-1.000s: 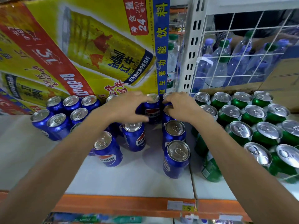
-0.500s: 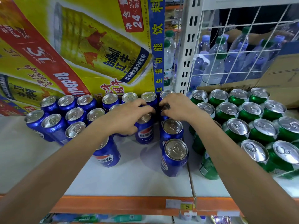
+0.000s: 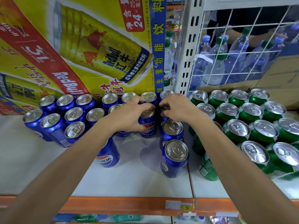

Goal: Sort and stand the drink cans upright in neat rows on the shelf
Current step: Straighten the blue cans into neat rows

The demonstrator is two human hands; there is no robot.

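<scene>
Several blue cola cans [image 3: 53, 126] stand upright on the white shelf [image 3: 132, 180], in rows at the back left and in a short column [image 3: 175, 157] down the middle. Green soda cans [image 3: 252, 126] stand packed on the right half. My left hand [image 3: 131, 117] wraps around one blue can [image 3: 147, 126] in the middle, fingers over its top and thumb on its side. My right hand [image 3: 176, 107] grips the top of another blue can [image 3: 165, 109] just to the right, mostly hidden under the fingers.
A large yellow Red Bull carton [image 3: 80, 46] leans behind the blue cans. A white perforated upright [image 3: 187, 46] and a wire grid [image 3: 242, 50] with water bottles stand behind the green cans. A cardboard box [image 3: 281, 78] sits at far right. An orange shelf edge [image 3: 129, 204] runs along the front.
Both hands have drawn back toward me from the back row. The left hand has brought a blue can forward a little, and the right hand stays on a can top beside it.
</scene>
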